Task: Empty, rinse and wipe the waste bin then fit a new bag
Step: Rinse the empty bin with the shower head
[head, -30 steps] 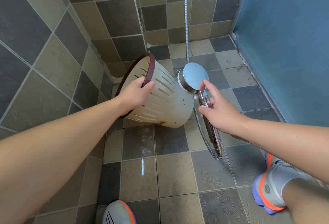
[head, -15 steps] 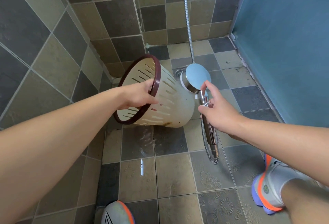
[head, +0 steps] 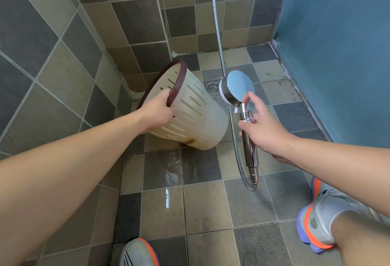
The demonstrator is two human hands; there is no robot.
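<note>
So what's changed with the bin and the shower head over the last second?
The left hand turned the waste bin so its mouth swung toward the camera, then back to the left wall. Its grip on the rim stayed. The right hand held the shower head beside the bin throughout.

No text or number can be read anywhere; a small orange-brown patch on the waste bin (head: pixel 191 115), at 6 o'clock on its wall, may be a worn label.

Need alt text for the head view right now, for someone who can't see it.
The left hand tilts a cream slotted plastic bin by its maroon rim while the right hand aims a chrome shower head at it, over a wet tiled floor.
</note>
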